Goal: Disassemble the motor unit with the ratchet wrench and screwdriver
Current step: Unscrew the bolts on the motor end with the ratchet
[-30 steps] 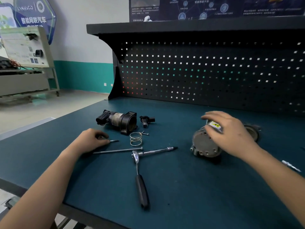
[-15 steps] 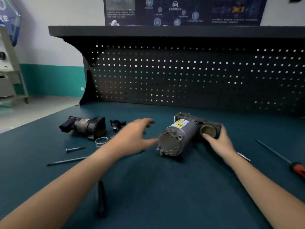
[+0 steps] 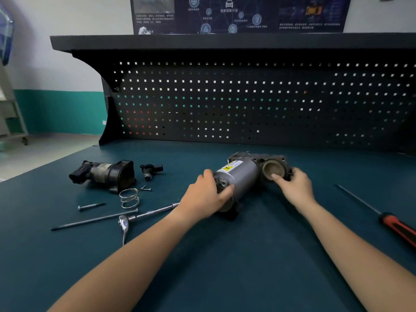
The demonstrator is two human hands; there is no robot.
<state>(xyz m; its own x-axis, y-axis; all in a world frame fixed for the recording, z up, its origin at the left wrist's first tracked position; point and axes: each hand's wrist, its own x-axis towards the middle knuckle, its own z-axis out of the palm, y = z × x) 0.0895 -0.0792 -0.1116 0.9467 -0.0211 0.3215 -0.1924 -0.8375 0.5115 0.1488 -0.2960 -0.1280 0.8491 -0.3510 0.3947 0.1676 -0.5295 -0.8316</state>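
working on the bench (image 3: 225,278), keeping the motor (image 3: 240,174) lying at its centre, likely for pulling apart: clasping its seven o'clock end in the left hand (image 3: 207,197), grasping its two o'clock housing with the right hand (image 3: 295,188); leaving the ratchet wrench (image 3: 146,216) at eight o'clock and the screwdriver (image 3: 396,226) at four o'clock, within reach.

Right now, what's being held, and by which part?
The motor unit: left hand grips the cylinder's near end cap; right hand grips the housing at the round opening.
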